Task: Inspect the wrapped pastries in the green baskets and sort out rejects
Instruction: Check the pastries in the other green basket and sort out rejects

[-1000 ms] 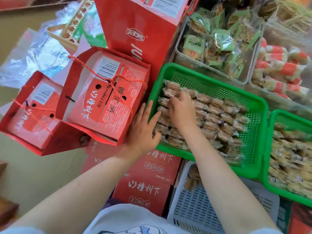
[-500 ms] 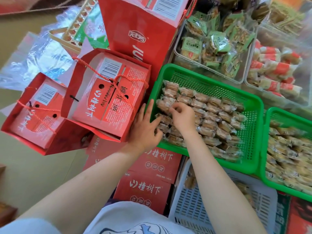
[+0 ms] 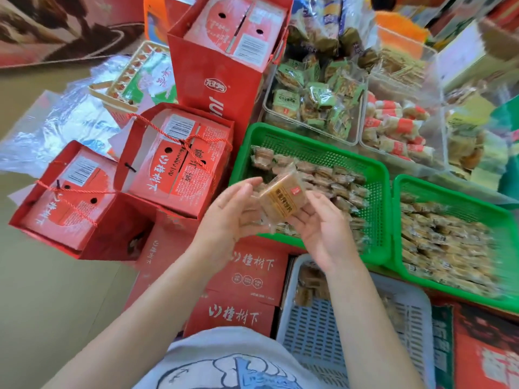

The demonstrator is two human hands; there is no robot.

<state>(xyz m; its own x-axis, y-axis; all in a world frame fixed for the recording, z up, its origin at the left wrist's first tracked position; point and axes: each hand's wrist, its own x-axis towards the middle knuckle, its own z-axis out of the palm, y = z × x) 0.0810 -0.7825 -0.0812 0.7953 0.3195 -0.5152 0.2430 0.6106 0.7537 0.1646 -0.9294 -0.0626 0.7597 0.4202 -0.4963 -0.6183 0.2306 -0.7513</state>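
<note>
A square tan pastry in clear wrap is lifted above the near left corner of the left green basket. My left hand and my right hand hold it between their fingers, palms turned up. Rows of wrapped pastries lie in that basket. To its right, a second green basket is full of similar wrapped pastries.
A grey slotted basket near my body holds a few pastries. Red gift bags and flat red boxes stand on the left. Clear bins of other wrapped snacks sit behind the green baskets.
Both hands left the rows in the left green basket and rose toward me. One wrapped pastry came up with them. The camera tilted up.
</note>
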